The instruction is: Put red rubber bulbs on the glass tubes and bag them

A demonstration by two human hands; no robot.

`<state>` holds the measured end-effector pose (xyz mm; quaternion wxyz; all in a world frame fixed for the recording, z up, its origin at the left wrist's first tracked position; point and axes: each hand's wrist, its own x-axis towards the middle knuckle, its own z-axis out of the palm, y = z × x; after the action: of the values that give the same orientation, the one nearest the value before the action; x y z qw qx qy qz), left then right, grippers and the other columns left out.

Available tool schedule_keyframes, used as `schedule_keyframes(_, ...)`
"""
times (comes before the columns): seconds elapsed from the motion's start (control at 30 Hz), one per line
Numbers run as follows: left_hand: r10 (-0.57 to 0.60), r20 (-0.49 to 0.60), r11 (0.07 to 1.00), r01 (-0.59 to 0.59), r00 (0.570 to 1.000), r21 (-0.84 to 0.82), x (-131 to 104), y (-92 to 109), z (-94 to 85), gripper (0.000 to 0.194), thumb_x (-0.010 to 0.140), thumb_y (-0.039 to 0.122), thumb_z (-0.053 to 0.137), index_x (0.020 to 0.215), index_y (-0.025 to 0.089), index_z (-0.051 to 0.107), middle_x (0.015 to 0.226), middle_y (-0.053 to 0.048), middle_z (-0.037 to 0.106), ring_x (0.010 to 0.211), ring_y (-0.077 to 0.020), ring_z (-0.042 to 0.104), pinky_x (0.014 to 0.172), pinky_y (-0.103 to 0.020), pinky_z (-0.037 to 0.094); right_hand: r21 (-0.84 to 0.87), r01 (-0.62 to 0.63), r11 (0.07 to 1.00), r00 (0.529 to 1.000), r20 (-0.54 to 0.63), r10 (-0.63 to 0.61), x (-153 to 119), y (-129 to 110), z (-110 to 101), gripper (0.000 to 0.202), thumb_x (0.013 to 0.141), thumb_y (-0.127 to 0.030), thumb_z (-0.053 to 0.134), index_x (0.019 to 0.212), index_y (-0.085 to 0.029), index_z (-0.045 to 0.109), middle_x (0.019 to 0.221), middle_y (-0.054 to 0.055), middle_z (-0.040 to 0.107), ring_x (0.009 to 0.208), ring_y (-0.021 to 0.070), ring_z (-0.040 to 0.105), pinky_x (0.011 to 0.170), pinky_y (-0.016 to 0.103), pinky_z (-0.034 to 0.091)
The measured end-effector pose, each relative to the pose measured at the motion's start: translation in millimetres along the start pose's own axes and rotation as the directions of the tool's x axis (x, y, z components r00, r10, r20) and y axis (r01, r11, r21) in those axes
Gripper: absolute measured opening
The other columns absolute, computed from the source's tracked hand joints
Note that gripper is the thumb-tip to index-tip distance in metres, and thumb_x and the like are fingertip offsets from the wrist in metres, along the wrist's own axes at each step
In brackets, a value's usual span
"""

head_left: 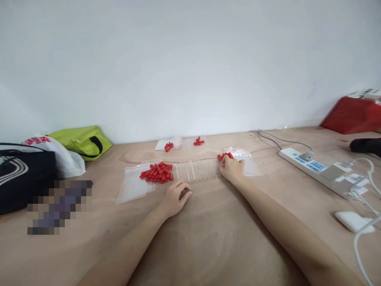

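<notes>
A pile of small red pieces (157, 172) lies on clear plastic bags (132, 186) left of centre. Beside it, a row of thin clear sticks (198, 170) runs to the right. My left hand (177, 197) rests on the table just below the pile and the row, fingers loosely curled and apart, holding nothing visible. At the row's right end, my right hand (231, 168) is closed over the edge of a smaller red cluster (225, 155); its fingertips are hidden. Another clear bag (251, 165) lies beside that hand.
Farther back are two small red groups (168, 147) on bags. A green bag (86, 143), a white bag (70, 157) and a dark bag (26, 178) stand left. On the right are a power strip (315, 171), cables, a white case (353, 221) and a red bag (354, 115).
</notes>
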<state>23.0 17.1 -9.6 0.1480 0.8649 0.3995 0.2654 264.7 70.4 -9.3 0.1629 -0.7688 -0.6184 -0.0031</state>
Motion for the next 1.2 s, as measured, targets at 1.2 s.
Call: schedule_keyframes(1.2, -0.454, -0.501, 0.609, 0.667, 0.737, 0.429, 12.9, -39.4, -48.1, 0.022, 0.073, 0.044, 0.056, 0.077, 0.022, 0.061, 0.086, -0.008, 0.058, 0.091, -0.0290, 0.050, 0.073, -0.037, 0.035, 0.035, 0.472, 0.881, 0.870, -0.179, -0.459, -46.5, -10.5, -9.4, 0.022, 0.081, -0.030, 0.042, 0.071, -0.017, 0.056, 0.073, 0.006, 0.063, 0.078, 0.0198, 0.053, 0.073, 0.031, 0.027)
